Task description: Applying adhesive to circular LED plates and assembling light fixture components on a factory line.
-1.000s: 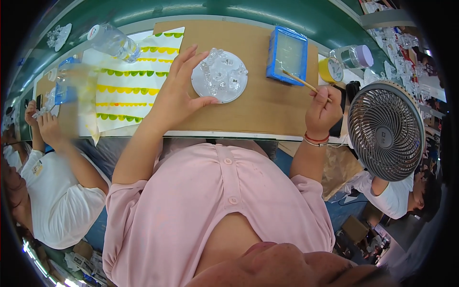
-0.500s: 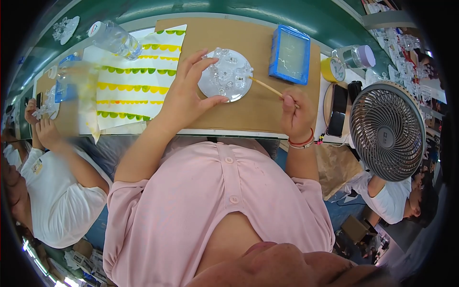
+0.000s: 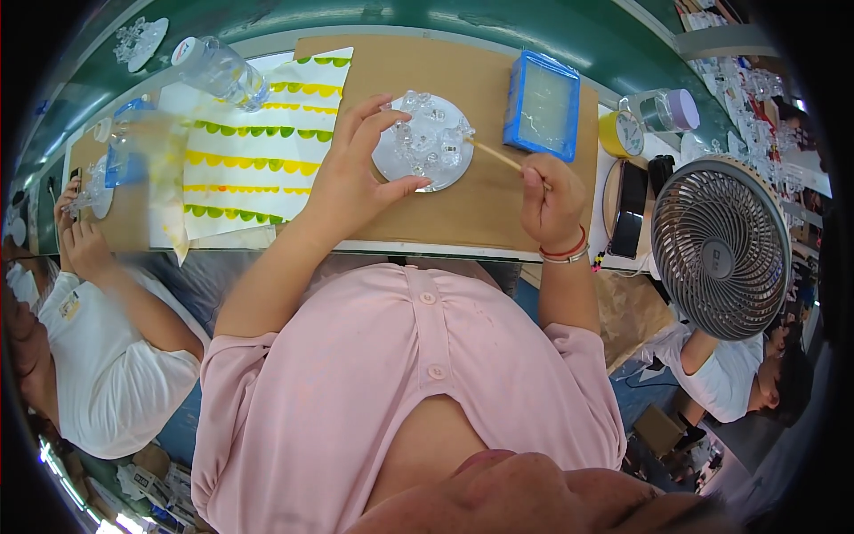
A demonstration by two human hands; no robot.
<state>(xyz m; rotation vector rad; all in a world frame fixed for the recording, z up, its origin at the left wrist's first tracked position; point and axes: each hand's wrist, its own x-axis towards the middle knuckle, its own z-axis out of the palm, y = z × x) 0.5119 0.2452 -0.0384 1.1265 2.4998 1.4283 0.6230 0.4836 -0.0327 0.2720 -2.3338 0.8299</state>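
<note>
A round silvery disc (image 3: 425, 147) carrying several clear crystal-like pieces lies on a brown board (image 3: 480, 196). My left hand (image 3: 349, 178) holds the disc by its left edge, fingers spread along the rim. In my right hand (image 3: 551, 203) is a thin wooden stick (image 3: 495, 156), and its tip touches the right side of the disc. A blue-framed shallow tray (image 3: 543, 105) sits just beyond the stick at the far right of the board.
A sheet with yellow and green scalloped strips (image 3: 258, 151) lies left of the board, with a plastic bottle (image 3: 218, 71) above it. A grey fan (image 3: 721, 247), a yellow round clock (image 3: 623, 133) and a jar (image 3: 667, 109) stand at right. Other people work at left (image 3: 84, 240) and lower right.
My right hand has moved left from the blue tray, bringing the stick's tip to the disc. My left hand has kept hold of the disc.
</note>
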